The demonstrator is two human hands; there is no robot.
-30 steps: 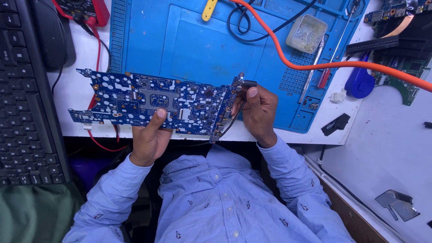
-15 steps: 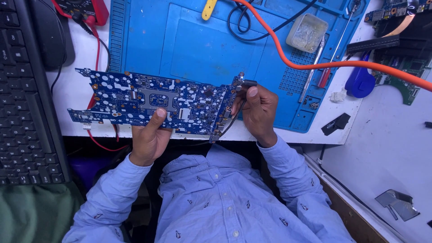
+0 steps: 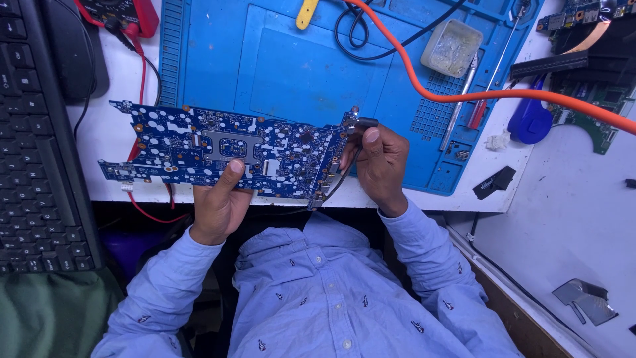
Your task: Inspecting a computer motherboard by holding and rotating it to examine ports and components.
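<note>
The left hand (image 3: 218, 205) pinches the near edge of the blue circuit board (image 3: 225, 152), thumb on top, its grip pressed together on the board. The right hand (image 3: 381, 166) closes its grip on the board's right end, thumb pressing a small dark connector (image 3: 366, 122) with a thin black cable (image 3: 341, 176) trailing down. Doing this well seems to call for steady support from the left and gentle, straight pressure at the connector. The board is long, densely populated, with a silver-framed chip near its middle, held above the tabletop (image 3: 112, 132) edge, near the blue mat (image 3: 298, 66).
</note>
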